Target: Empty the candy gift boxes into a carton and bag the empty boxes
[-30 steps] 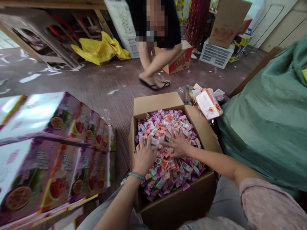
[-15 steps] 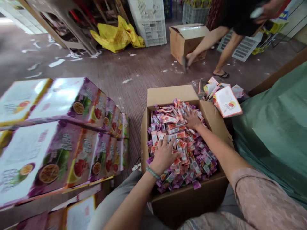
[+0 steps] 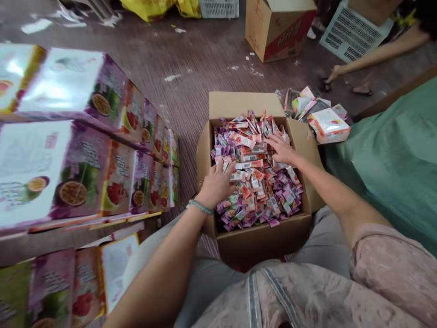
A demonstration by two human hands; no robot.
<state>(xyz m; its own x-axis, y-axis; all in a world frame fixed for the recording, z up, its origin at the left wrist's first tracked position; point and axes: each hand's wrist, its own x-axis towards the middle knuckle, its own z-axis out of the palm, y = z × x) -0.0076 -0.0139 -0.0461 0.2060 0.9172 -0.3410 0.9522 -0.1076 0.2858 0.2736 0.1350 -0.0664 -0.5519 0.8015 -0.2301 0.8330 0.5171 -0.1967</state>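
Observation:
Between my knees stands an open cardboard box (image 3: 264, 246), heaped with small stick sachets (image 3: 252, 175) in orange-pink and purple wrappers. My left hand (image 3: 217, 186), with a bead bracelet (image 3: 200, 206) at the wrist, rests on the sachets along the box's left side, fingers spread. My right hand (image 3: 282, 150) lies over the sachets toward the far right, its fingers stretched out and apart. Neither hand is closed around a sachet.
Rows of printed fruit cartons (image 3: 82, 177) are stacked at my left. A green cloth-like cover (image 3: 392, 168) bulges at my right, beside a small carton (image 3: 329, 125) and loose packaging. Beyond stand a larger cardboard box (image 3: 278, 29), a plastic crate (image 3: 355, 32) and a person's legs (image 3: 382, 57).
My view has tilted down. My left hand has shifted left and my right hand has drawn slightly back across the sachets. The person in the background has walked to the right.

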